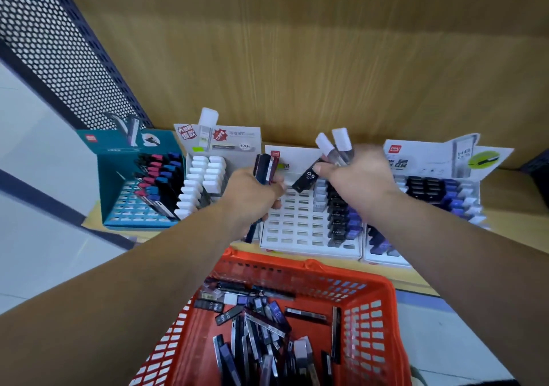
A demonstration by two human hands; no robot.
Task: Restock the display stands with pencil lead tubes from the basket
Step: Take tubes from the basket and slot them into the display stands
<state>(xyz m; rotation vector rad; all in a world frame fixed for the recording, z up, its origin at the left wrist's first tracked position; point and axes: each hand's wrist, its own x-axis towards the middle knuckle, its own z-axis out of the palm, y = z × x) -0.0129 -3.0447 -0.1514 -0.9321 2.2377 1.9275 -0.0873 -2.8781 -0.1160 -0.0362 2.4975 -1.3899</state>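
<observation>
Warm wooden panelling [297,59] backs the shelf, and on it four display stands sit in a row. The middle stand [297,222] is the one being worked on. Only its right-hand columns hold dark and purple tubes; the rest of its slots show empty, so the restocking looks to me well short of done.

Directly in front of the middle stand, the red basket [365,314] holds a deep heap of loose lead tubes [261,326], plenty left to place.

The left hand [249,195] hovers over the middle stand's left edge, its fingers wrapped round a bundle of dark tubes [264,166]. The right hand [359,178], over the stand's upper right, has its fingers curled round two clear white-capped tubes [338,145]. Its thumb and fingertip pinch a black tube [306,180] marked 0.5, tilted above the top rows and not yet in a slot.

Left of the middle stand are a white-capped stand [237,139] and, further left, a teal stand [110,178], both partly filled. To its right is a fourth stand [430,160], mostly stocked. A perforated metal panel [59,44] rises at the far left.

Both hands are full, so I judge the spare tubes could knock the filled columns beside the open slots.
</observation>
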